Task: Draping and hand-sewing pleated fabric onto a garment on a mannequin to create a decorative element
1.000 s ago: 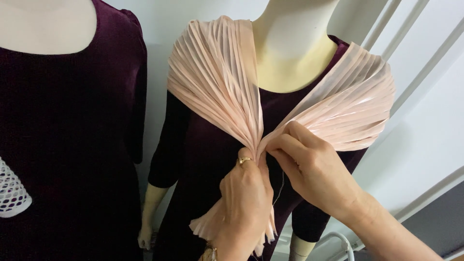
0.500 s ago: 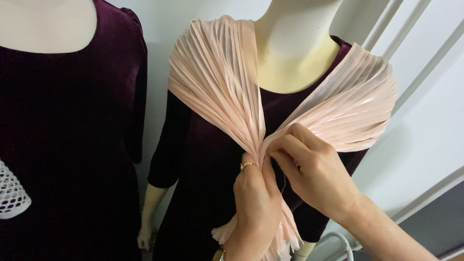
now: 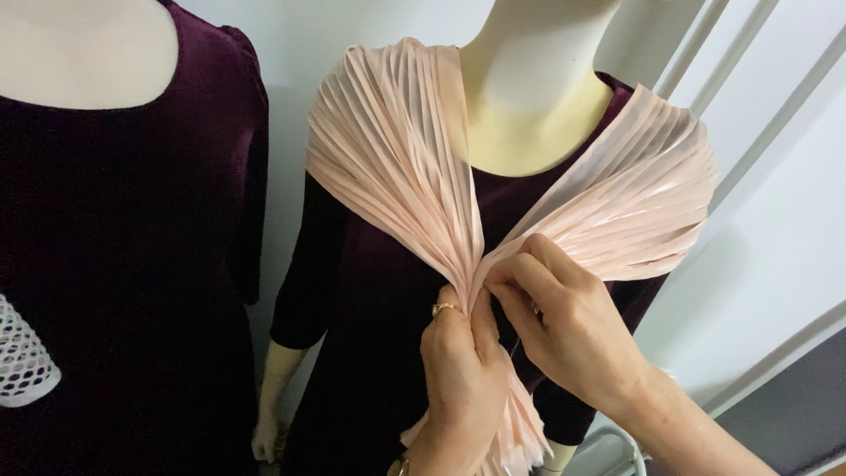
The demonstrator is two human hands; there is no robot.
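A pale pink pleated scarf lies over both shoulders of a white mannequin that wears a dark burgundy velvet dress. The two scarf ends come together at the chest. My left hand, with a ring on one finger, is closed around the gathered scarf ends from below. My right hand pinches the scarf where the two sides meet, its fingers curled over the pleats. The scarf tails fan out beneath my left hand.
A second mannequin in a matching burgundy dress stands at the left, with a piece of white mesh at its side. White wall and pale diagonal rails lie behind at the right. A metal stand part shows at the bottom.
My left hand has slid up the gathered scarf ends toward the crossing point. My right hand stays at the meeting point, fingers shifting slightly. The tails now hang lower under my left hand.
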